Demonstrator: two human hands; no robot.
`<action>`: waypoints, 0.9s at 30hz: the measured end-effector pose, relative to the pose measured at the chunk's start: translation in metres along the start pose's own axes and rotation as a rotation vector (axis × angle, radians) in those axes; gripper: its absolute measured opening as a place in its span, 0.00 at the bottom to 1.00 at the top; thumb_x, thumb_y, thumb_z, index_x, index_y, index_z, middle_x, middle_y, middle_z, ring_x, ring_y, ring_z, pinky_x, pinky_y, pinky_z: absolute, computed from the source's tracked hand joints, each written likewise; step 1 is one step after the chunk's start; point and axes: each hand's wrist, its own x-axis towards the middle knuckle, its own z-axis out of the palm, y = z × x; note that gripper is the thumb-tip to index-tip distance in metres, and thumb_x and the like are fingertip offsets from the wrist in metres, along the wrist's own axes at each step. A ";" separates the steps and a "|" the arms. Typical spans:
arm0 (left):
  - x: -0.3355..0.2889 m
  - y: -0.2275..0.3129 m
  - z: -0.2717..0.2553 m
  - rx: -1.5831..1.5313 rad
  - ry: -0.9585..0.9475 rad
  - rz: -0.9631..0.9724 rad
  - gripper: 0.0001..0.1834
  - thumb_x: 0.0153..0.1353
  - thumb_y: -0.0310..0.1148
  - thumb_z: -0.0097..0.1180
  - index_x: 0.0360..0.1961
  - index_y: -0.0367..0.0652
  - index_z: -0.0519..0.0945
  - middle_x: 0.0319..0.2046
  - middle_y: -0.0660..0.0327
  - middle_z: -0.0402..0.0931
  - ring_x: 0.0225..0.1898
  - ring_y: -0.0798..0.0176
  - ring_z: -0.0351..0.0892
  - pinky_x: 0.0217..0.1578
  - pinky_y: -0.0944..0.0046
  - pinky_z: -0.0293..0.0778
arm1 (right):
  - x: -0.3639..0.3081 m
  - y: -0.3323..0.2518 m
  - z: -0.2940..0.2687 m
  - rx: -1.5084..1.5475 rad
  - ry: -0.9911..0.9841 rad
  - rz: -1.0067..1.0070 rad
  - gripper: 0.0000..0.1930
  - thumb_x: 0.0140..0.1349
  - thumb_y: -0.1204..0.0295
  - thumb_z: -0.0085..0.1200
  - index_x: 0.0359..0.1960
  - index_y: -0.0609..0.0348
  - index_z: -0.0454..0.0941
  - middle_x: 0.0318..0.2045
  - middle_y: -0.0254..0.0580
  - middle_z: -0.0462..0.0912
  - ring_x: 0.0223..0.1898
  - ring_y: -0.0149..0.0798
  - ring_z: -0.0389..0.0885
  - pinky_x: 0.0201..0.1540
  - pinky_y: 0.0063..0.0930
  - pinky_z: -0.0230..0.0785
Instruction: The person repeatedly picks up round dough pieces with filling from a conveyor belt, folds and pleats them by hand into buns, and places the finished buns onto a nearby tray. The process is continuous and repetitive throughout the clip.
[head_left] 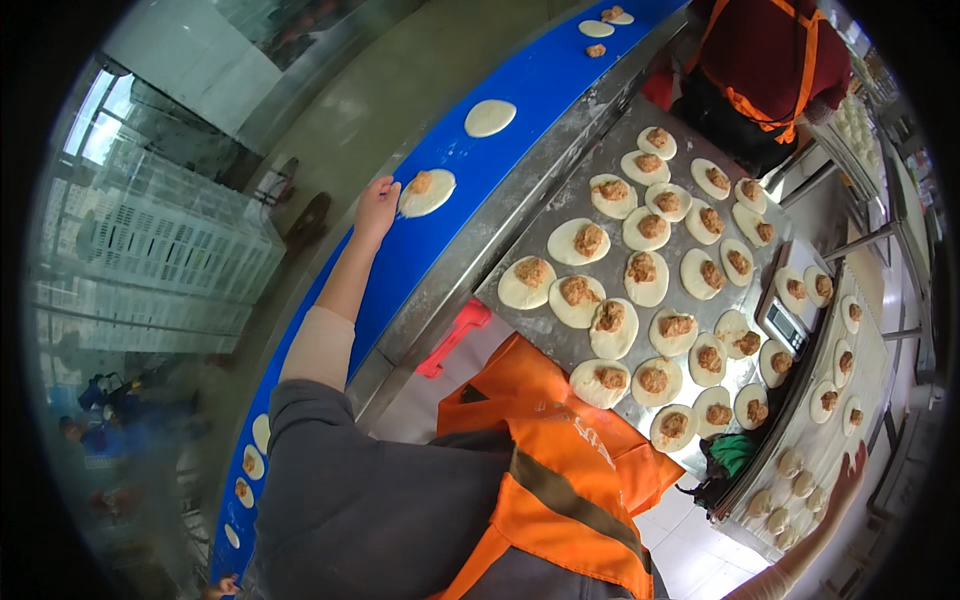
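Note:
My left hand [377,207] reaches over the blue conveyor belt, its fingers pinched together at the left edge of a flat dough round [428,192]. A small lump of brown filling [421,182] sits on that round. Far to the right, my right hand [848,474] is held out with its fingers apart and nothing in it. It is beside a tray [822,455] of plain dough pieces and filled rounds. Between my arms, a steel table [540,330] bears many dough rounds, each topped with filling.
Further along the blue belt [450,150] lie a bare dough round [490,118] and more pieces. A digital scale [783,322] stands at the table's right edge. A person in an orange apron [760,60] is at the far end. Another hand [222,588] shows at lower left.

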 end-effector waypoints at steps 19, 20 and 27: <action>-0.073 0.006 -0.090 0.280 -0.390 0.108 0.25 0.48 0.39 0.72 0.40 0.38 0.73 0.38 0.50 0.76 0.39 0.50 0.79 0.38 0.54 0.75 | 0.031 -0.289 0.065 0.013 -0.241 -0.295 0.19 0.56 0.79 0.61 0.52 0.56 0.78 0.52 0.41 0.79 0.50 0.43 0.80 0.48 0.36 0.74; -0.082 0.006 -0.095 0.359 -0.388 0.219 0.25 0.47 0.37 0.72 0.40 0.37 0.72 0.38 0.49 0.76 0.40 0.48 0.79 0.39 0.53 0.75 | 0.034 -0.294 0.071 0.024 -0.231 -0.322 0.19 0.56 0.78 0.61 0.51 0.57 0.78 0.51 0.42 0.79 0.50 0.43 0.79 0.49 0.37 0.74; -0.147 0.039 -0.128 0.168 -0.317 0.060 0.24 0.48 0.28 0.71 0.45 0.38 0.73 0.40 0.53 0.77 0.37 0.50 0.81 0.35 0.57 0.78 | 0.029 -0.357 0.092 0.025 -0.349 -0.362 0.17 0.57 0.78 0.60 0.50 0.60 0.78 0.48 0.44 0.80 0.47 0.44 0.82 0.48 0.34 0.75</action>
